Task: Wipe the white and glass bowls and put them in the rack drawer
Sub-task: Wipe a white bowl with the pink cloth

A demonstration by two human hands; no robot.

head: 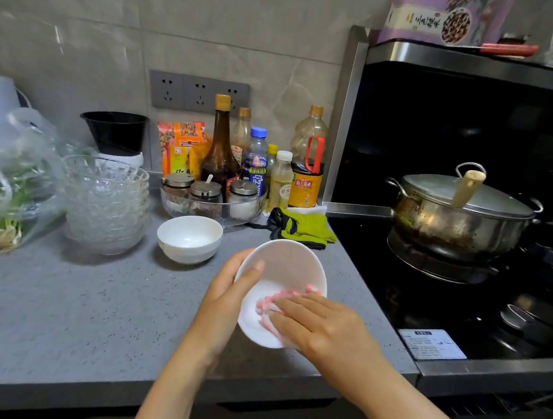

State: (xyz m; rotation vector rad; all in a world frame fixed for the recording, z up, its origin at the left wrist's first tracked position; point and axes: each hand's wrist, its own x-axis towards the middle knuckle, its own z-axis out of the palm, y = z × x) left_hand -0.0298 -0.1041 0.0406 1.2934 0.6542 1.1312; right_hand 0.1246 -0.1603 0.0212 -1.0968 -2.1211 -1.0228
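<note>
One white bowl in my grip, one waiting, glass ones stacked.

The round glossy white ceramic bowl is tilted towards me above the speckled grey counter, my left hand gripping its rim, my right hand pressing a pink-and-white cloth flat inside it. A second white ceramic bowl stands upright on the counter just behind. Left of that stands a stack of clear patterned glass bowls, nested upright.
</note>
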